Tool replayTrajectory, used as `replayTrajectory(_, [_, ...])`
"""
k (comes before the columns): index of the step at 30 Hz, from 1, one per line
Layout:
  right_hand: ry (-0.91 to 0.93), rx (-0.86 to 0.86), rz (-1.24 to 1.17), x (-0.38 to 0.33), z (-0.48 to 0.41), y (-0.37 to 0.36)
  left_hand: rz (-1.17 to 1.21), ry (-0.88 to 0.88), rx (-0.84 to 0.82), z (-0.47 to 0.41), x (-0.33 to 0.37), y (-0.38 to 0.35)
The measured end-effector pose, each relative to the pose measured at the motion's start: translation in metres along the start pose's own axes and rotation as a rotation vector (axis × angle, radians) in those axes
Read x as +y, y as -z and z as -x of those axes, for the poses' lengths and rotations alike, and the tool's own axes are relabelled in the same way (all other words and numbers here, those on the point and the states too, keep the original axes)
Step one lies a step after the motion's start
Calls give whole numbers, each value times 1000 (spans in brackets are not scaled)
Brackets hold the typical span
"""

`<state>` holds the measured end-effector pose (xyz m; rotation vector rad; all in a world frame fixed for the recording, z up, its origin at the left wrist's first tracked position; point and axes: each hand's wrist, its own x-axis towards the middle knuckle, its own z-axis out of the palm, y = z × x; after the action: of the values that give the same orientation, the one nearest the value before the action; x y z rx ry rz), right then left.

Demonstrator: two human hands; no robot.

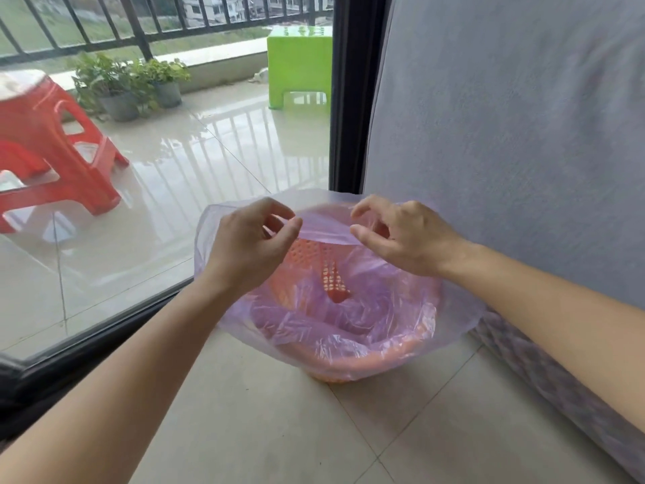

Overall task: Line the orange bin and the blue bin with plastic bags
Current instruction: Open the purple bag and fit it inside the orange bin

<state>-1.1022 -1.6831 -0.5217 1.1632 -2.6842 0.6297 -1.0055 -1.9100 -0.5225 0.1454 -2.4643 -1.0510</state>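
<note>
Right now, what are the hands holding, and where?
Both the left hand and right hand pinch the plastic bag at its far mouth edge.

1. A beige tiled floor [401, 431] fills the foreground indoors.
2. A black-framed glass door [352, 99] separates the room from a balcony.
3. A grey fabric surface [523, 134], perhaps a curtain or upholstery, covers the right side.
4. On the balcony, a red plastic stool [52, 144] stands at the left.
5. A bright green plastic stool [298, 64] stands farther back, near the door frame.
6. Two potted plants [129, 85] sit side by side against the low balcony wall.
7. A black metal railing [139, 26] runs above the wall.
8. The wet-looking balcony floor [209, 151] reflects the railing.
</note>
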Motion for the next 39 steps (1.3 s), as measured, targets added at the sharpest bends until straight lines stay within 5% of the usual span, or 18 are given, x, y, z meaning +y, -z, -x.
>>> replayTrajectory(2, [-22,33,-88,-2,-1,-4,-81,-59,12,-3,-1,-3])
replayTrajectory(5, [39,145,207,5,-3,-9,-415,-173,-111,-8,-16,-12])
replayTrajectory(8, [12,47,402,12,-8,-11,-613,-206,-191,-11,-30,-23])
replayTrajectory(13, [-211,-146,294,11,-23,-21,-539,-76,-182,-28,-37,-32])
replayTrajectory(16, [-194,-6,401,15,-36,-33,-584,18,-267,-39,-45,-35])
replayTrajectory(23, [-622,9,-162,30,-66,-33,-489,64,-322,-47,-61,-44])
replayTrajectory(29, [-688,-404,-357,33,-87,-6,-416,117,-328,-51,-67,-45])
replayTrajectory(32, [-839,-392,-635,36,-90,-5,-346,180,-370,-55,-73,-40])
replayTrajectory(33, [-840,-323,-606,40,-89,-9,-332,196,-371,-56,-76,-38])
replayTrajectory(37, [-533,-147,145,52,-74,-29,-405,134,-361,-51,-76,-35])
replayTrajectory(39, [-493,-126,192,50,-68,-36,-435,110,-361,-48,-74,-33])
